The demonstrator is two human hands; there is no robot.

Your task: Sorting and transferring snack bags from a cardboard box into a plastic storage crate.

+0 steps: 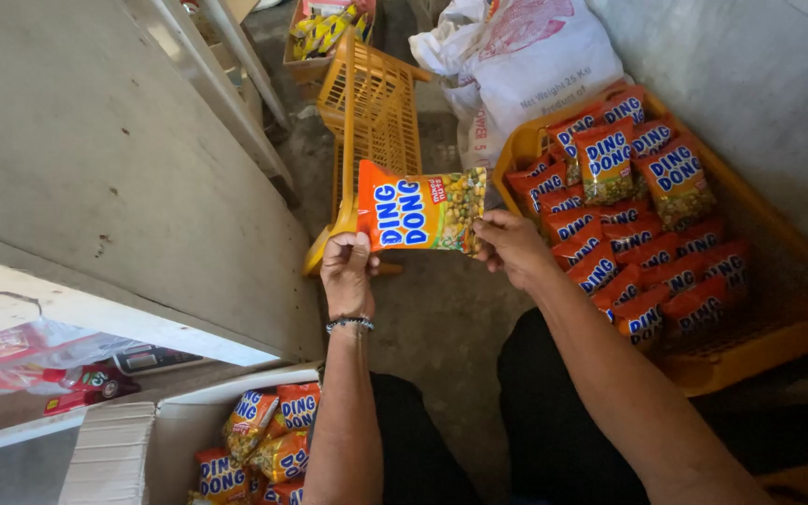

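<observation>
An orange snack packet (420, 209) with a clear window of mixed nuts is held flat between both hands over the concrete floor. My left hand (347, 271), with a beaded bracelet at the wrist, grips its left end. My right hand (511, 247) pinches its right end. To the right, a shallow orange plastic crate (767, 344) holds several rows of the same packets (630, 215). Below my left arm, more such packets (268, 435) lie in a white box.
An upright orange crate (376, 112) stands on edge ahead. White sacks (526, 56) lean behind the filled crate. A grey shelf board (95, 159) fills the left. A cardboard box of yellow snacks (324, 33) sits at the far end. My dark-trousered knees are below.
</observation>
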